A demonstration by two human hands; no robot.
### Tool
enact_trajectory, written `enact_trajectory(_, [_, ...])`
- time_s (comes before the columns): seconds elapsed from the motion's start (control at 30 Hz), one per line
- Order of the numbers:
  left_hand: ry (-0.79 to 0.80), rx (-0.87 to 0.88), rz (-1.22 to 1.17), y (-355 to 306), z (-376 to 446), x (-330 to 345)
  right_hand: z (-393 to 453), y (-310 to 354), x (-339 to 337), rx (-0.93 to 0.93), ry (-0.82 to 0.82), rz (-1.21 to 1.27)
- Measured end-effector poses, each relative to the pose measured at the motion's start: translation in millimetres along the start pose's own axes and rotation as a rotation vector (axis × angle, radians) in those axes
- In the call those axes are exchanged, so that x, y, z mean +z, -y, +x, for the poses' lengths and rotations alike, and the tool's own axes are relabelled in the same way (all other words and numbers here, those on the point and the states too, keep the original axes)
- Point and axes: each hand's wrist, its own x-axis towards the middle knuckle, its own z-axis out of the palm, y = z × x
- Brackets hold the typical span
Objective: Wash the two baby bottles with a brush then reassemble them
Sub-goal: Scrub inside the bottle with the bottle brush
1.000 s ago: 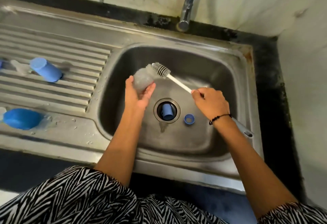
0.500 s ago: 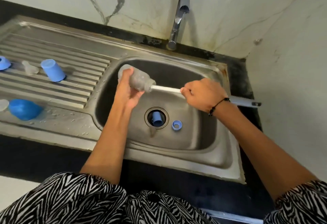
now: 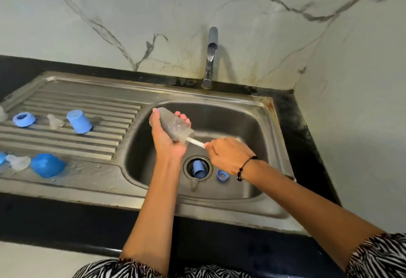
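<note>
brush head now buried inside the bottle [image 3: 173, 127], only the white brush handle [image 3: 195, 142] showing, where a second ago bristles sat outside the mouth. left hand [image 3: 168, 143] wrapped round the bottle at frame centre above the sink [image 3: 259, 146]; right hand [image 3: 228, 157] clenched on the handle. scrubbing underway; cap [image 3: 79, 121] and ring [image 3: 23, 119] waiting at left, reassembly far off.

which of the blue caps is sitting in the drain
The small blue cap lying in the sink's drain opening. The other blue cap stands on the ribbed draining board, left of the basin.
</note>
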Motion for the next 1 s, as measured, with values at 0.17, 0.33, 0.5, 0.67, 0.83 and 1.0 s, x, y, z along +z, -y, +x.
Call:
enact_trajectory(0.17, [-0.084,0.087,0.126,7.7,4.2,8.8,-2.8,-6.1,-12.2,0.026,-0.113,-0.217])
enact_trajectory(0.33, [0.116,0.141,0.091,0.9,1.8,12.0,5.3,-12.5,-22.4,0.081,-0.091,-0.01])
enact_trajectory(0.5, [0.164,0.054,0.092,-8.6,3.1,14.5,3.2,-3.0,-20.9,0.005,-0.002,0.04])
enact_trajectory(0.67, [0.024,0.082,0.225,-16.6,20.5,27.7,9.8,9.1,-30.6,0.1,-0.105,-0.213])
enact_trajectory(0.83, [0.183,0.066,0.275,-34.1,33.3,19.7,30.9,29.4,-35.8,0.146,-0.151,-0.255])
enact_trajectory(1.0, [0.149,0.044,0.107,-45.1,29.3,0.2,33.4,39.5,-25.8,0.085,-0.031,-0.137])
